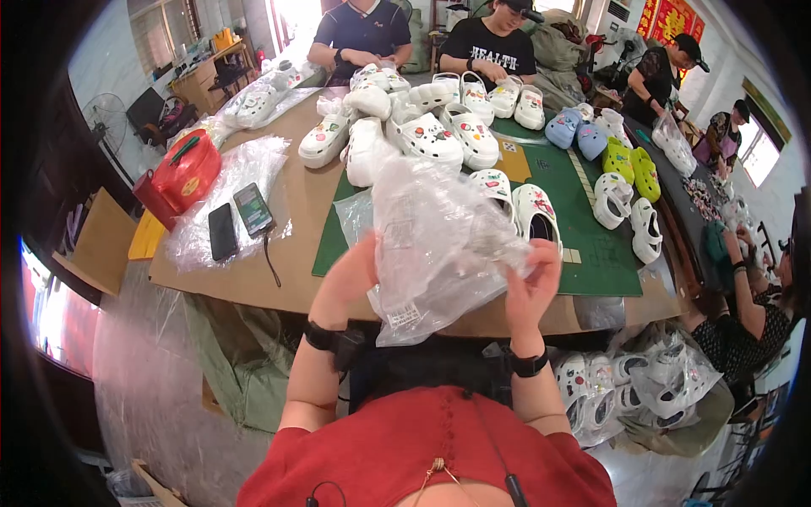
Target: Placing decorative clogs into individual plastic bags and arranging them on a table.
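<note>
The clear plastic bag (439,228) was up in front of the chest, over the near edge of the brown table (306,203), its lower corner hanging past that edge. The right hand (534,283) pinched its right side narrowly between thumb and fingers; the left hand (359,266) was at its left side, fingertips hidden by the plastic, so its grip could not be told. Just beyond, a pair of white clogs (538,209) stood partly behind the bag, and a heap of decorated clogs (431,139) blocked the way farther across. Blue clogs (561,128) and lime clogs (618,159) lined the right, while two phones (223,232) and a red container (193,173) took up the left. The green mat (596,275) showed bare surface right of the right hand, almost to the near edge, and brown tabletop ran between the phones and the mat.
</note>
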`<action>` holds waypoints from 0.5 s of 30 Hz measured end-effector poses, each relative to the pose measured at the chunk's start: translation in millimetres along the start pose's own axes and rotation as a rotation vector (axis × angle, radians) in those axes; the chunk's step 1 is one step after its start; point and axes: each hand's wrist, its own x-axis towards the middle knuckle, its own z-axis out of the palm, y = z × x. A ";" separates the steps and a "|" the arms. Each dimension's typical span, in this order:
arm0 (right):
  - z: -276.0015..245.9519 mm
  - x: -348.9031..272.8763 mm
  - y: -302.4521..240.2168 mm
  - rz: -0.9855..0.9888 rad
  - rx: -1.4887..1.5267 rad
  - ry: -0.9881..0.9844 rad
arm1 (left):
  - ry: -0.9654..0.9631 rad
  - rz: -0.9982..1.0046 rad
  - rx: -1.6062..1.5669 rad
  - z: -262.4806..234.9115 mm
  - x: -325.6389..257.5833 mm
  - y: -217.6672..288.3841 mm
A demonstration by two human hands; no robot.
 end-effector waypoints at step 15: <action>-96.7 29.3 -24.5 0.263 0.643 -0.024 | 0.088 0.535 0.466 -10.5 -36.7 94.6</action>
